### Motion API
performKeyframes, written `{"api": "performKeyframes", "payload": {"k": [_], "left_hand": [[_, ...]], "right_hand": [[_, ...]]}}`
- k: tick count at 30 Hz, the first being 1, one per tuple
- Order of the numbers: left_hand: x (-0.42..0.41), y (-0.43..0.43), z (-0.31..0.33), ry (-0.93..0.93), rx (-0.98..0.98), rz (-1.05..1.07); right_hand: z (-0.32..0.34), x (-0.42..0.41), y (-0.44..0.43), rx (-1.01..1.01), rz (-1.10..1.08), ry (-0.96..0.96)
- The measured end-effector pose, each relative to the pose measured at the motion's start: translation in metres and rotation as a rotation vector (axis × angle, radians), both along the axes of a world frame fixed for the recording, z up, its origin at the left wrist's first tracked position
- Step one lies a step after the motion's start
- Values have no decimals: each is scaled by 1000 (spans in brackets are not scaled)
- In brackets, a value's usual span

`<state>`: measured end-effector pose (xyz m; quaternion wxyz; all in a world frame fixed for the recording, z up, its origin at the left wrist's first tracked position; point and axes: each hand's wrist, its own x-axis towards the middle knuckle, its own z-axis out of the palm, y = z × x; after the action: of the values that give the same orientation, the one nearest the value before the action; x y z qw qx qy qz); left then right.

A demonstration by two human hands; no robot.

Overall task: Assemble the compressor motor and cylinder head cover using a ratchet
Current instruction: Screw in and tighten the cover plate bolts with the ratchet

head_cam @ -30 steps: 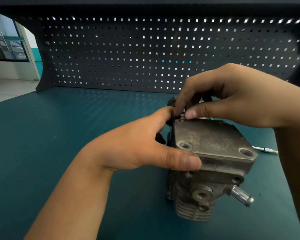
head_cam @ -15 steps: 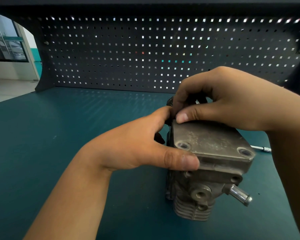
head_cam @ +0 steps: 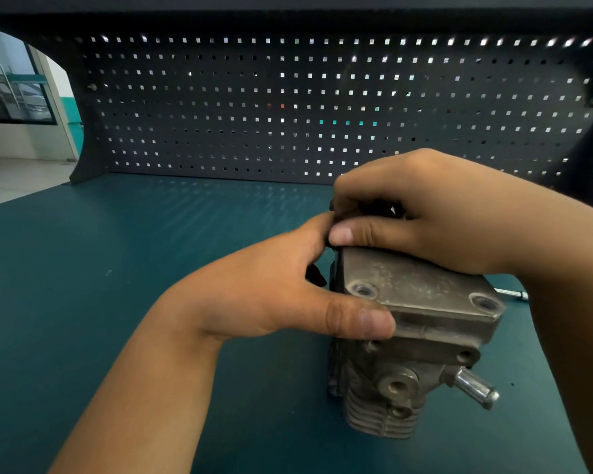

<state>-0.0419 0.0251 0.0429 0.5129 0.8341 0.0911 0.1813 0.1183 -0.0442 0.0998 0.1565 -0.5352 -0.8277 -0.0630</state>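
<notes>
Right hand point(head_cam: 459, 213) is shifted down over the far-left corner of the cylinder head cover point(head_cam: 421, 289), fingers curled round something hidden, cover seated on the compressor point(head_cam: 384, 405) and clamped by left hand point(head_cam: 264, 289); cross-threading is risked if threads are started tilted

Left hand point(head_cam: 274, 289) reaches in from lower left on a bare forearm and grips the worn grey metal cylinder head cover point(head_cam: 421, 289), thumb flat along its near edge, fingers curled behind. Right hand point(head_cam: 452, 213) arches over the far corner, fingertips curled against the thumb; anything pinched there is hidden.
</notes>
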Motion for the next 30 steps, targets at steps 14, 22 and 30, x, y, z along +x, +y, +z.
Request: {"api": "performKeyframes", "payload": {"k": [14, 22, 30], "left_hand": [[-1, 2, -1, 30, 30, 30], [0, 1, 0, 16, -18, -3], [0, 3, -1, 27, 3, 7]], "right_hand": [[6, 9, -3, -39, 18, 213], [10, 14, -5, -111, 77, 152], [5, 8, -1, -74, 39, 150]]}}
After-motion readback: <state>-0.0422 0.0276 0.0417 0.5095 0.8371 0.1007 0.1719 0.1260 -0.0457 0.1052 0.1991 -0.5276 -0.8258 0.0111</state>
